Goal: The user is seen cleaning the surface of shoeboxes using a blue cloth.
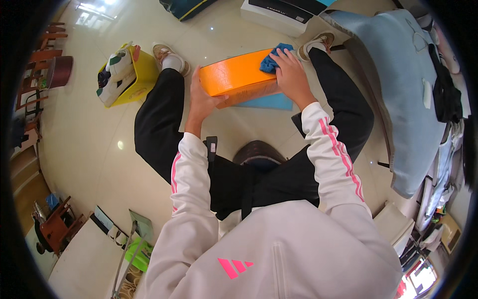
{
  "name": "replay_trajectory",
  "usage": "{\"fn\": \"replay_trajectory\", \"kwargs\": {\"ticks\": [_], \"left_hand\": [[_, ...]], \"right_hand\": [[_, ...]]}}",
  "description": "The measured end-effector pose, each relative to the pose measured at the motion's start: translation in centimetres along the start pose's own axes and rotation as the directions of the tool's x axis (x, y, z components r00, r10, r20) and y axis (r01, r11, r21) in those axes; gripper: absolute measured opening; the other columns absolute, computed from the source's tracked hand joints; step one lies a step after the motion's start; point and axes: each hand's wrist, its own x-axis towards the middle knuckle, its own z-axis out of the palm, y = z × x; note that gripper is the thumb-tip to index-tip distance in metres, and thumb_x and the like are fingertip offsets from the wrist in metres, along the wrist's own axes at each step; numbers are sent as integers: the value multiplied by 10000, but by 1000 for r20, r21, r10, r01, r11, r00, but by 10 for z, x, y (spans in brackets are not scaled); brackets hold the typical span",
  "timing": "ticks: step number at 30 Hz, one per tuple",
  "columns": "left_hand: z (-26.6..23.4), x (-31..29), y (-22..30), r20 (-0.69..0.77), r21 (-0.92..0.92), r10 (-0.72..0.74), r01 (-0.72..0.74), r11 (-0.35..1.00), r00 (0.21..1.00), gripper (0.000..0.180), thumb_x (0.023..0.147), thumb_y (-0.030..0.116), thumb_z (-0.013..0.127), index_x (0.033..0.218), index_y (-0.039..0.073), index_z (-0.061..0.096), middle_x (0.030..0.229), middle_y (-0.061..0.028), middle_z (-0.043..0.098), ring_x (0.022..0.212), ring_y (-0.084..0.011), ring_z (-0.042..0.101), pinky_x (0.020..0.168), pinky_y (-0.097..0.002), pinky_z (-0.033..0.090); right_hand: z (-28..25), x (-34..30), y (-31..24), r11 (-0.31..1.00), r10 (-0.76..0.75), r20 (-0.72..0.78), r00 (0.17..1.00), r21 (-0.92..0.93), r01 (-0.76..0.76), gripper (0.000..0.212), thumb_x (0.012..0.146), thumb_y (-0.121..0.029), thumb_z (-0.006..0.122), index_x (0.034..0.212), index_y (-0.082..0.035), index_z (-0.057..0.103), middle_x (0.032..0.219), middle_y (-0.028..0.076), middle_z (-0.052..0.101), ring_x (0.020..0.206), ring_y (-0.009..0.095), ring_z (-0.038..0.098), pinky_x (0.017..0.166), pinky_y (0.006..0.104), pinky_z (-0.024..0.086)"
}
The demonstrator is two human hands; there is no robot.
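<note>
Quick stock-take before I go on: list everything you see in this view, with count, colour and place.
orange box: 1, orange, held between the knees, above the floor
cloth: 1, blue, on the box's far right corner, under the right hand
flat blue sheet: 1, blue, on the floor beneath the box
yellow bin: 1, yellow, floor at left, with white and green shoes in it
white box: 1, white with dark top, floor at top
cushioned seat: 1, pale blue, at right
wooden chairs: several, brown, far left
left hand: 1, gripping the box's near left end
right hand: 1, pressing the cloth onto the box
</note>
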Motion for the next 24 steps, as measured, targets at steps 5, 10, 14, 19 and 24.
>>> {"fn": "replay_trajectory", "kwargs": {"ticks": [5, 10, 14, 19, 24], "left_hand": [[2, 9, -16, 16, -182, -5, 7, 983, 1000, 1352, 568, 63, 1004, 1648, 17, 193, 1574, -201, 456, 1465, -356, 451, 1237, -418, 349], [-4, 4, -15, 111, -267, -21, 50, 962, 994, 1355, 585, 61, 992, 1652, 18, 158, 1572, -209, 459, 1458, -371, 461, 1245, -412, 336], [-10, -3, -11, 142, -122, 26, -9, 993, 989, 1346, 593, 75, 989, 1652, 42, 159, 1532, -219, 505, 1462, -396, 451, 1244, -437, 331], [-10, -12, -13, 116, 58, 67, -74, 996, 991, 1324, 598, 97, 994, 1643, 61, 183, 1478, -207, 548, 1392, -443, 483, 1191, -496, 372], [-11, -20, -3, 129, 176, 42, -64, 982, 991, 1225, 612, 98, 990, 1609, 90, 279, 1426, -171, 585, 1272, -443, 518, 1121, -521, 408]], "right_hand": [[4, 7, -1, 999, 42, -8, 999, -12, -42, 424, 981, -96, 551, 1388, -110, 670, 1544, 148, 575, 1483, 344, 453, 1243, 478, 326], [5, -2, -5, 998, 61, -26, 998, 0, -61, 421, 983, -114, 565, 1390, -113, 675, 1550, 145, 571, 1486, 331, 446, 1250, 481, 314], [3, -15, -11, 998, 68, -28, 997, 15, -68, 435, 972, -96, 574, 1397, -106, 667, 1558, 143, 560, 1485, 341, 442, 1259, 484, 302], [5, -39, -22, 997, 44, -80, 996, -54, -49, 456, 966, -57, 573, 1413, -93, 652, 1553, 143, 560, 1486, 350, 438, 1263, 487, 298], [-8, -78, -36, 999, 44, -44, 998, -21, -45, 472, 962, -12, 552, 1421, -73, 640, 1548, 153, 561, 1490, 357, 438, 1276, 498, 283]]}}
